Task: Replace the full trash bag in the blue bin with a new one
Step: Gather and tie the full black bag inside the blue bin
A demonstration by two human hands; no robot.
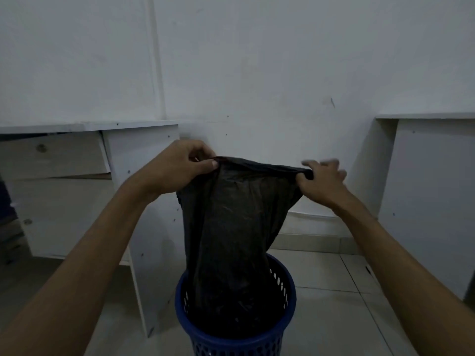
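Blue bin [235,327], floor, with black trash bag [231,240] drawn up from it.
Left hand [177,167] pinched one end of bag's mouth; right hand [321,178] gripped the other, fingers blurred; hands apart, between white desks [138,176].

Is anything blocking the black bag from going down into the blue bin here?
Nothing visible does. The black trash bag hangs straight over the blue bin, its lower end already inside the rim, with the left hand and right hand pinching its top edge.
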